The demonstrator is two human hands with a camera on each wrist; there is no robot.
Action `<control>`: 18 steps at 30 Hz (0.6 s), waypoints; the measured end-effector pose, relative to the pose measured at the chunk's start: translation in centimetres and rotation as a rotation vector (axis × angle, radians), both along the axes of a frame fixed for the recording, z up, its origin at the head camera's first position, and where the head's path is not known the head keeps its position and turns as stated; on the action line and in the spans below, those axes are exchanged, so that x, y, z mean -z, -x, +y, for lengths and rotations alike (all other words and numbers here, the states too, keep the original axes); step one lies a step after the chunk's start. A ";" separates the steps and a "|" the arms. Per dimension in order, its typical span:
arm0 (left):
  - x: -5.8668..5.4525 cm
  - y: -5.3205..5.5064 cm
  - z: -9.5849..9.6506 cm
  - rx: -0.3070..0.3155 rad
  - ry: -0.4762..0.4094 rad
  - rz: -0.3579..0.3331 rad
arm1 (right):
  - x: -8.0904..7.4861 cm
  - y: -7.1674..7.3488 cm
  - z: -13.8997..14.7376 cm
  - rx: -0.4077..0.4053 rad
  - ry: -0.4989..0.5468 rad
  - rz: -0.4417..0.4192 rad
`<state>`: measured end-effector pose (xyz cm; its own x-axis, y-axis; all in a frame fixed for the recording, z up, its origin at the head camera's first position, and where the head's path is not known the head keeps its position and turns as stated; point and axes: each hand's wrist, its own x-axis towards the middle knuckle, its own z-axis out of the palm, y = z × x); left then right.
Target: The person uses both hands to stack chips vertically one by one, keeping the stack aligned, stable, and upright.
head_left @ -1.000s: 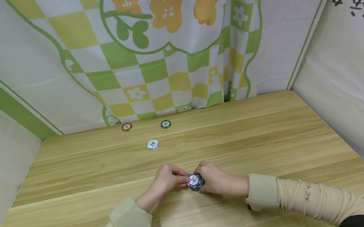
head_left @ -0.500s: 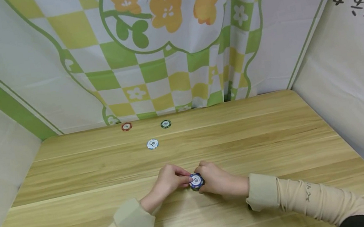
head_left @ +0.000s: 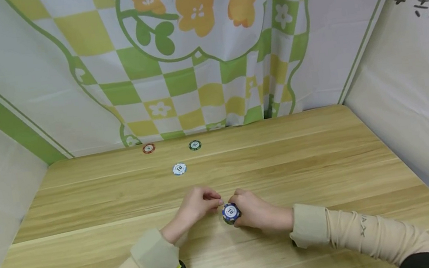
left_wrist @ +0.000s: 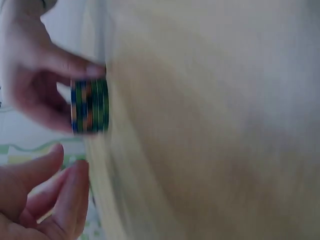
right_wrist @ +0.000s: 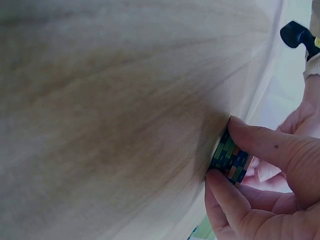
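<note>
A short stack of poker chips (head_left: 231, 213) stands on the wooden table (head_left: 305, 162), topped by a blue chip marked 10. My right hand (head_left: 256, 210) grips it from the right, thumb and fingers around its sides. Green and dark blue edges of the stacked chips (left_wrist: 90, 106) show in the left wrist view. Just left of the stack is my left hand (head_left: 196, 206), its thumb and fingers loosely bent with nothing between them. In the right wrist view the right thumb (right_wrist: 260, 140) presses one side of the stack.
Toward the back of the table lie three single chips: a red one (head_left: 149, 148), a green one (head_left: 195, 145) and a white-and-blue one (head_left: 179, 169). A patterned curtain (head_left: 199, 81) hangs behind the table's far edge.
My left hand has let go of the blue top chip and drawn back slightly up and left. That chip now sits squarely on the stack. The right hand keeps its grip.
</note>
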<state>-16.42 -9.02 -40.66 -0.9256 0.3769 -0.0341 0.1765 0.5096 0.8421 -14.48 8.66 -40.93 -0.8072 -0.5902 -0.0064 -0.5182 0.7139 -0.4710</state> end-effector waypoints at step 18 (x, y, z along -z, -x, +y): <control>-0.9 5.0 -3.2 0.179 0.443 0.510 | -0.1 -0.1 0.0 0.004 -0.001 -0.005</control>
<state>-21.45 -12.26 -39.79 -0.7918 0.5763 0.2022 0.6079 0.7121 0.3513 -14.37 8.64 -40.86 -0.8097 -0.5868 -0.0110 -0.5130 0.7167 -0.4724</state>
